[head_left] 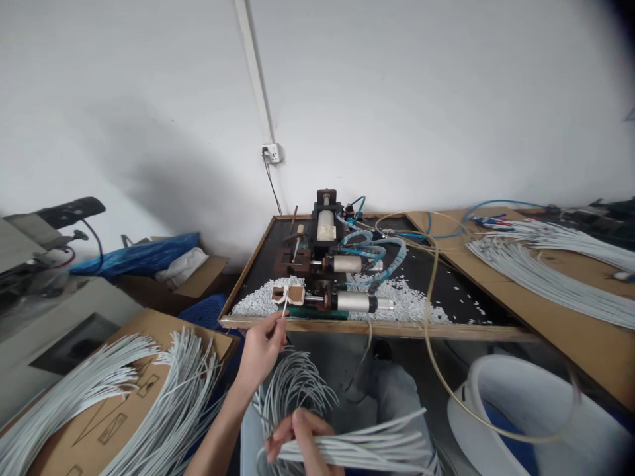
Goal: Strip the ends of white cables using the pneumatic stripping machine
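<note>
Pinching one thin white cable point(284, 311) between closed fingertips, the left hand point(260, 350) is held up in front of the small metal machine with silver tubes point(330, 277); the cable's long line runs up and away from the fingers, and its tip is seen just at the little brown block point(292, 295) on the machine's near left corner; whether it is touching cannot be told. The right hand point(297, 433) is kept low and close to the body, with its fingers wrapped round a bundle of long white cables point(357, 446) that lies sideways, pointing right; the left hand is much nearer the machine. A heap of tiny white bits point(258, 303) is spread on the black tray with a wooden rim point(397, 328) around the machine; a yellowish hose point(431, 344) is hung down over the rim; more white cables point(149, 390) are laid on a brown cardboard box point(119, 410) at the left, and a white bucket point(526, 403) is stood at the right.
</note>
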{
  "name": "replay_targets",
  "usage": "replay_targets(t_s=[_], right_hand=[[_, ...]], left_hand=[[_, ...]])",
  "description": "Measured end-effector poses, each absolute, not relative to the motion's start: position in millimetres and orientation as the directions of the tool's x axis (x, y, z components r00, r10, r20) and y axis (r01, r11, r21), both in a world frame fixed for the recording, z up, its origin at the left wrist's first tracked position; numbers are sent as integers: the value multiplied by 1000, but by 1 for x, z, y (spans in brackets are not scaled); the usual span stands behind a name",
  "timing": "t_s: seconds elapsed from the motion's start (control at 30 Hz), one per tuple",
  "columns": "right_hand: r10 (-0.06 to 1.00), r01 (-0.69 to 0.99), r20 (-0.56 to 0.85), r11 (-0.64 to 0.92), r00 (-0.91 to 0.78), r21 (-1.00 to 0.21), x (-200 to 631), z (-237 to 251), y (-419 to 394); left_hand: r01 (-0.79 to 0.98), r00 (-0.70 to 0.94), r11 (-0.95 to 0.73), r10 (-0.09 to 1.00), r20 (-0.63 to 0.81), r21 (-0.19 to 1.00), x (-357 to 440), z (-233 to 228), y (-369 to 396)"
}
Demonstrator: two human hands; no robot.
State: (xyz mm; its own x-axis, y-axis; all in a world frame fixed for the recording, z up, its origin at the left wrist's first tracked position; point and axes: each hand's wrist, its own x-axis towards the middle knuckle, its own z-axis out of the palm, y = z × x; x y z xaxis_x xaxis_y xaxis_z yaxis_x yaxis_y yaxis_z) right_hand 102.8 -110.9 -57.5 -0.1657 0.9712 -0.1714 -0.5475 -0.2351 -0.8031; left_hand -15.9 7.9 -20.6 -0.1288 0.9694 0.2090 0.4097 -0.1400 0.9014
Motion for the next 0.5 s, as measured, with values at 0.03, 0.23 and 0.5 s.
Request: replay_targets(t_s=[0.03, 0.23, 0.5], right_hand=[[970, -546, -145, -229, -193, -806, 104, -55, -110], [919, -446, -144, -309, -367, -840, 106, -40, -108], [855, -388, -171, -389, -489, -835, 105, -43, -112]], left_hand=[[433, -117, -148, 969, 219, 889, -17, -18, 6], [595, -39, -220, 953, 301, 773, -11, 8, -23], [567, 559, -473, 822, 107, 675, 7, 45, -47]])
